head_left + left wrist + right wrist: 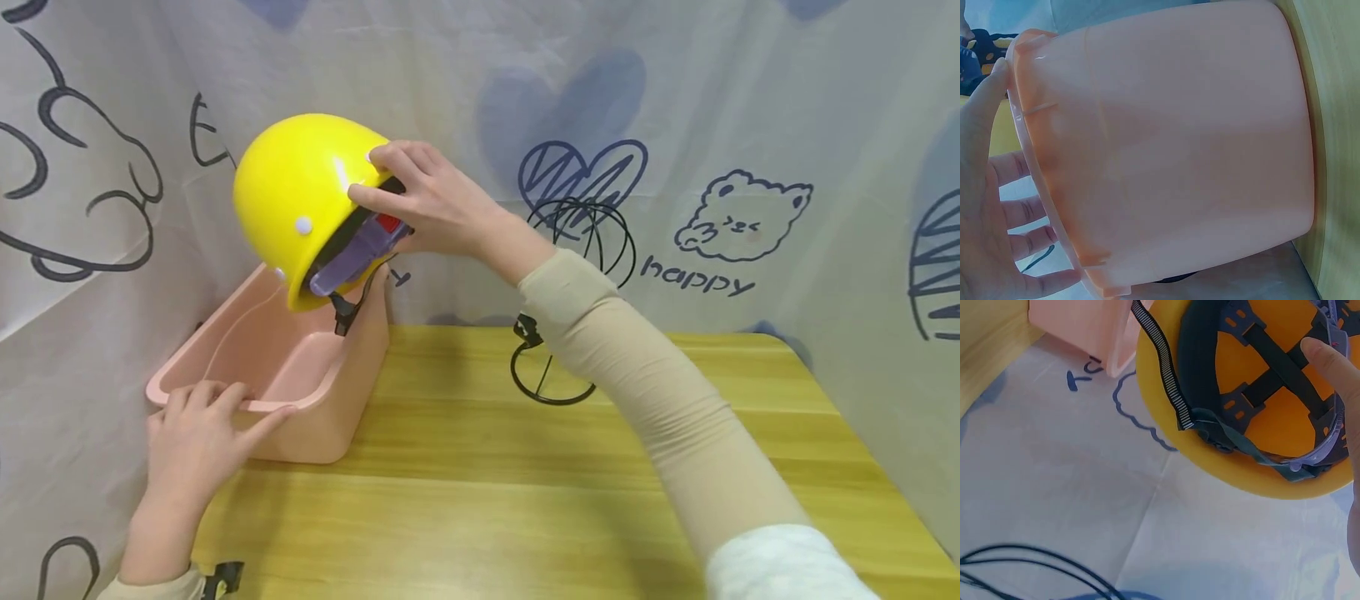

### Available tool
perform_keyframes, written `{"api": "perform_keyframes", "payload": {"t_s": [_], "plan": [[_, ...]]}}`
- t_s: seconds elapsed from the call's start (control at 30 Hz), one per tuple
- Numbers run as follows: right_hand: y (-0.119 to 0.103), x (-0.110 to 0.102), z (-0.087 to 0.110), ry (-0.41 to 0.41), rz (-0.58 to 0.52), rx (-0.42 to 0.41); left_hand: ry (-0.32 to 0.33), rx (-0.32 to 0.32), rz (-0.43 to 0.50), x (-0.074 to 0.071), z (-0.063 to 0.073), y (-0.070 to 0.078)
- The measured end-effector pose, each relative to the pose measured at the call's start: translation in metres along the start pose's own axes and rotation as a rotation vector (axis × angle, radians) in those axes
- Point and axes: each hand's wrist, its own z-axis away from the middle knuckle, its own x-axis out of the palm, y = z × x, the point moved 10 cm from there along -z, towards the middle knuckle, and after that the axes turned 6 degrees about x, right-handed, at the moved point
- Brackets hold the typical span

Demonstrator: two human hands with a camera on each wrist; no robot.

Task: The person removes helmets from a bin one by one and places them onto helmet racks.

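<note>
Soft light, apparently from above, lit the head view brightly, leaving a small white glare on the glossy yellow hard-shell helmet (303, 187) and a pale sheen among faint, soft-edged shadows on the yellow wood-grain tabletop (480, 442). Both wrist views looked dimmer and cooler, with muted colours; diffuse shading crossed the smooth pink plastic bin (1179, 144).

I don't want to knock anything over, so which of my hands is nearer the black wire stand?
Right. Your right hand grips the yellow helmet left of the black wire stand; your left hand, farther away, holds the pink bin.
</note>
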Motion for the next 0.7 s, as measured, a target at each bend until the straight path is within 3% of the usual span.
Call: {"api": "perform_keyframes", "payload": {"t_s": [0.23,0.47,0.7], "plan": [[0.012,-0.015,0.008,0.038,0.025,0.020,0.009,0.001,0.001,0.000,0.000,0.000],[0.020,-0.026,0.020,0.090,0.070,-0.022,0.014,0.001,0.007,0.004,-0.003,0.001],[0.033,-0.038,0.033,0.090,0.088,-0.032,0.022,0.000,0.026,0.006,-0.003,0.002]]}}
